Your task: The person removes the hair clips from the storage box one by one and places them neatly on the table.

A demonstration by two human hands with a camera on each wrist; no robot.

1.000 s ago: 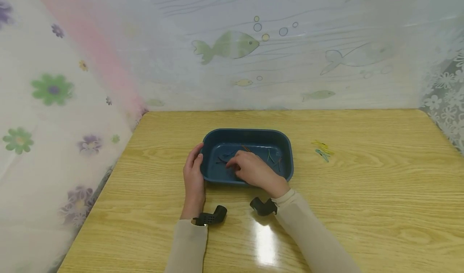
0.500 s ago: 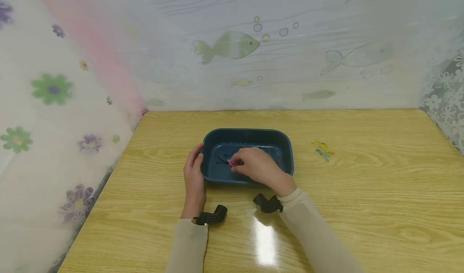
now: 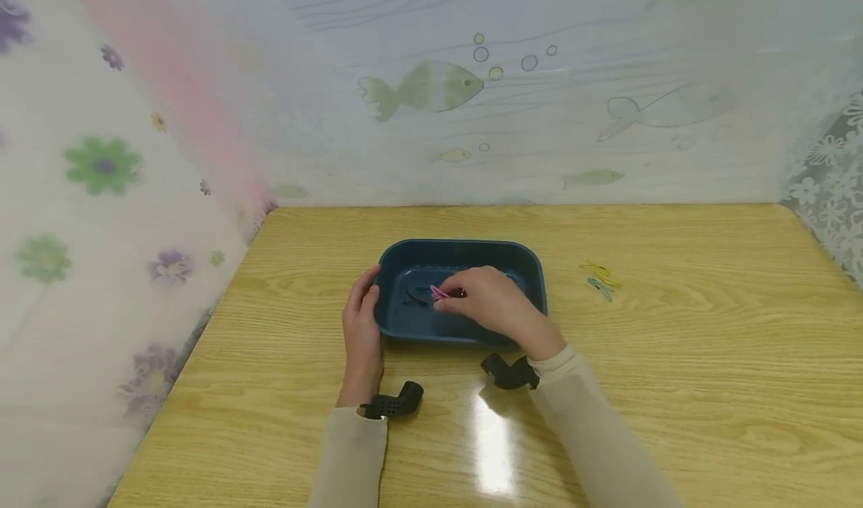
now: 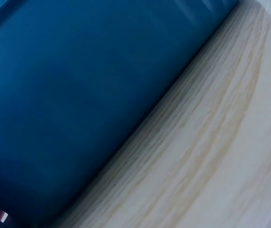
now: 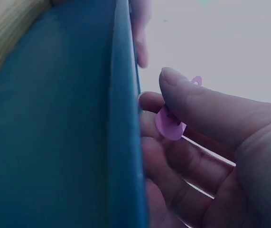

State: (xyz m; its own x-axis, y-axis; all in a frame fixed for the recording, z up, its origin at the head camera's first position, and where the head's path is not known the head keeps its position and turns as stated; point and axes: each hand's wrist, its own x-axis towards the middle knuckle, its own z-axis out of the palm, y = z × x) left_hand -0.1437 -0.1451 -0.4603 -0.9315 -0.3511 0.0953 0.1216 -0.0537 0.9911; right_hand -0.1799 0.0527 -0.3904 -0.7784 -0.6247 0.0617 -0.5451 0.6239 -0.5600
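A blue rectangular tub (image 3: 465, 339) stands on the table. My left hand (image 3: 360, 321) rests against the outside of its left end, fingers fairly straight. Over the tub, my right hand (image 3: 488, 302) pinches a small pink hair clip (image 3: 438, 293) between thumb and fingers. The right wrist view shows the pink hair clip (image 5: 170, 124) from close by, partly covered by the thumb (image 5: 192, 97). A dark hair clip (image 3: 414, 299) lies on the tub's floor, left of the pinched one. My right hand hides much of the tub's right half.
Several yellow hair clips (image 3: 600, 272) and a light teal one (image 3: 599, 288) lie on the wooden table (image 3: 708, 343) right of the tub. A patterned curtain (image 3: 431, 171) hangs behind the table, another at the left.
My right hand has lifted from the tub's floor with the pink hair clip and drawn slightly right. My left hand has stayed at the tub's left end.
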